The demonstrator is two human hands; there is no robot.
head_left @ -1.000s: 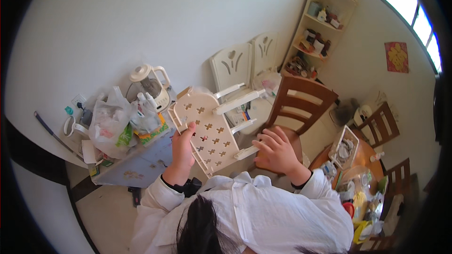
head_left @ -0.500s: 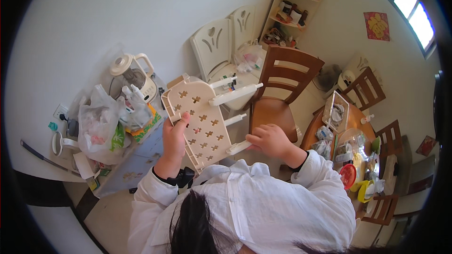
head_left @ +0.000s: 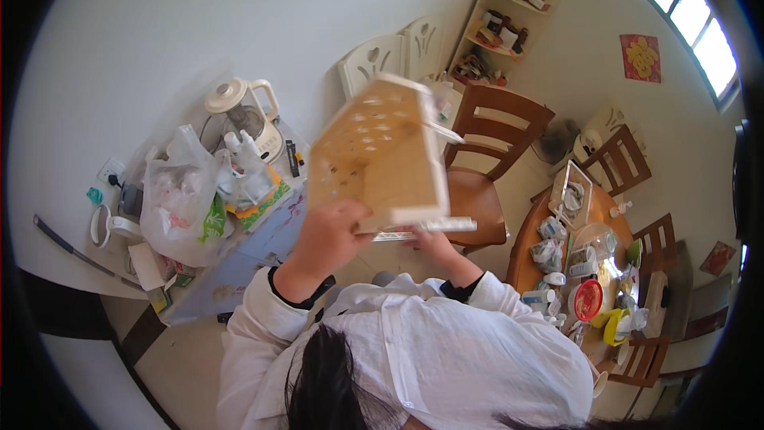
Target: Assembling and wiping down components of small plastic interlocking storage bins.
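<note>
A cream plastic shelf rack (head_left: 398, 151) with cut-out holes hangs in front of me, smeared by motion. It is tilted so that its tan hollow side shows. My left hand (head_left: 338, 231) is closed on its near left edge. My right hand (head_left: 438, 245) is at the near right corner, its fingers partly hidden behind a pale leg (head_left: 446, 224) and apparently gripping there. Another white leg (head_left: 447, 134) sticks out past the rack's right side.
To the left, a cabinet (head_left: 239, 271) carries plastic bags (head_left: 179, 199) and a blender-like jug (head_left: 243, 111). Ahead stands a brown wooden chair (head_left: 477, 191), with white chairs (head_left: 374, 60) behind. A cluttered round table (head_left: 525, 251) is at right.
The rack has turned from showing its flat holed face to showing its hollow side, and moved right. My left hand moved right with it; my right hand shifted slightly left.
</note>
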